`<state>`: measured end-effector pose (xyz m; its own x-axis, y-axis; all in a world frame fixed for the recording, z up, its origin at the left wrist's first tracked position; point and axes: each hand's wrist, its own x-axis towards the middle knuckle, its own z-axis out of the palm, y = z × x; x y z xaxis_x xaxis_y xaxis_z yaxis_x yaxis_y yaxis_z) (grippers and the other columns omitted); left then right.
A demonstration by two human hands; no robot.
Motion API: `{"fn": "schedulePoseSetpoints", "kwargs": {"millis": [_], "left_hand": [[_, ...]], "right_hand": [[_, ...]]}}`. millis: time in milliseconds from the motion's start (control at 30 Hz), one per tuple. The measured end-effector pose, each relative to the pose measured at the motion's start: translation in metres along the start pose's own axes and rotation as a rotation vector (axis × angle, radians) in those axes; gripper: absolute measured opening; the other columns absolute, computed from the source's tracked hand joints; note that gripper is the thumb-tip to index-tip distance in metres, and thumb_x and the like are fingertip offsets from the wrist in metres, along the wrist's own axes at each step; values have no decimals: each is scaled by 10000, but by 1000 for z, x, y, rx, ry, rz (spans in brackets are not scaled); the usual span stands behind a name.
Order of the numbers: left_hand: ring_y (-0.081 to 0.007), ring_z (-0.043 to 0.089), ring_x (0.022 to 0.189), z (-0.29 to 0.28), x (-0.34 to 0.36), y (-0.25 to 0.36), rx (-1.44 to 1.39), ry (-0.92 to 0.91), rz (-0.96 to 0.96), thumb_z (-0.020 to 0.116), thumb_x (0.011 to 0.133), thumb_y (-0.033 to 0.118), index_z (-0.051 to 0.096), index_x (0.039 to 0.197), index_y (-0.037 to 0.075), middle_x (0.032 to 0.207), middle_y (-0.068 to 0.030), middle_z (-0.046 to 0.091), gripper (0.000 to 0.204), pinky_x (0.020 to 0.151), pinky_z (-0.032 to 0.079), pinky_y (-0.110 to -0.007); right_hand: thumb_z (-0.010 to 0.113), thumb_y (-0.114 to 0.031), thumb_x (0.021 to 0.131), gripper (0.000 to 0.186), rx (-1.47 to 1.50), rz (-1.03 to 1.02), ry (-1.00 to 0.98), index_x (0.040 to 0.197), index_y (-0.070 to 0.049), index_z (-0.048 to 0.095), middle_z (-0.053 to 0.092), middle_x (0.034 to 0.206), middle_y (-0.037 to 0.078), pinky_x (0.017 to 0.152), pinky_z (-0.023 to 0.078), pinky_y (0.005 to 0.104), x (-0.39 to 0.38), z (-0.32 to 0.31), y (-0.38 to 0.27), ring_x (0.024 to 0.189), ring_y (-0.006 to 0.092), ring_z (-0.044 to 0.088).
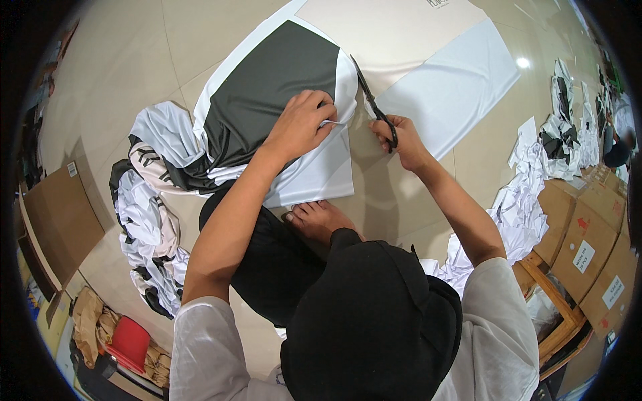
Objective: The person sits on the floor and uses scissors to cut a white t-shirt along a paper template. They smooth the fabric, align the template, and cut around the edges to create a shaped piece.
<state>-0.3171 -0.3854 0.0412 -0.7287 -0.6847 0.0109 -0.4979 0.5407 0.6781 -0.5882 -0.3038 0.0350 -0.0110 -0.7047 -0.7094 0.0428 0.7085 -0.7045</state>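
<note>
Printed fabric with a dark grey panel (267,83) and white borders lies spread on the floor before me. My left hand (301,121) rests on its right part, fingers curled closed on a white fabric edge (340,123). Just to the right, my right hand (401,142) grips black-handled scissors (376,110). The blades point up and to the left, along the gap between the grey-panelled piece and a second sheet of cloth. That sheet has a pale beige panel (374,33) and a white part (445,90). Whether the blades touch cloth, I cannot tell.
My bare foot (321,219) is at the fabric's near edge. Heaped cloth (144,214) lies left, white scraps (518,200) right. Cardboard boxes (582,234) and a wooden frame (558,327) stand at right. A cardboard sheet (67,220) and red item (128,343) are left.
</note>
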Motion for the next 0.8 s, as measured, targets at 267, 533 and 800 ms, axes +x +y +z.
{"fn": "schedulePoseSetpoints", "kwargs": {"millis": [267,533,800], "left_hand": [[-323,586,1193,0,-1,-1,-11,3,6,759,913,133,718,1048,64,1216,-82,638,157,1031,472,-457],[-329,587,1199,1,-1,-4,-9,12,21,764,910,128,721,1049,61,1216,-91,639,160,1042,473,-461],[-329,588,1200,0,-1,-1,-15,6,6,766,910,128,718,1049,59,1216,-90,641,162,1046,472,-458]], "right_hand": [[814,-297,899,286,-1,3,6,838,-53,677,606,691,-6,524,390,256,0,0,-1,569,83,529],[819,-288,898,288,-45,11,4,843,-39,685,609,700,-5,528,400,254,-1,-4,-3,580,88,539],[802,-274,897,275,-102,7,-16,817,-50,664,594,692,-3,532,400,264,0,-12,-6,591,85,534]]}}
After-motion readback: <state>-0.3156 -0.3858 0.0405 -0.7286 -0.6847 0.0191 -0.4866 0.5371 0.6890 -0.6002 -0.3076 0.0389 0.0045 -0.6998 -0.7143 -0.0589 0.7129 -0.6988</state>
